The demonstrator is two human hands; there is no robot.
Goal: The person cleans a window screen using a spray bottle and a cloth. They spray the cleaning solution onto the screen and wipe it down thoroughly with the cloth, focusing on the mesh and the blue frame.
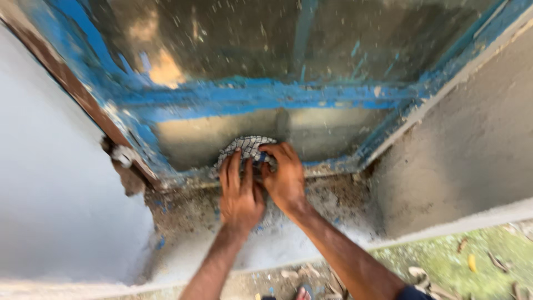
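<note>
Both forearms rose from the bottom edge, and the left hand (pixel 240 191) and right hand (pixel 285 175) pressed a checked cloth (pixel 247 147) against the lower panel of the blue-painted door (pixel 244 94), fingers curled over it. Flaking paint could scrape the knuckles or the cloth could slip; motion blur hid the fingertips' exact hold, and the hinge (pixel 122 155) stayed indistinct.

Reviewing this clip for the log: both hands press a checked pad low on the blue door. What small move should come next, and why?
Probably a short sideways stroke along the bottom rail. The left hand and right hand both press the checked pad against the door's lower panel, just above the blue-flecked sill. Patchy blue paint remains on the frame beside the pad.
</note>
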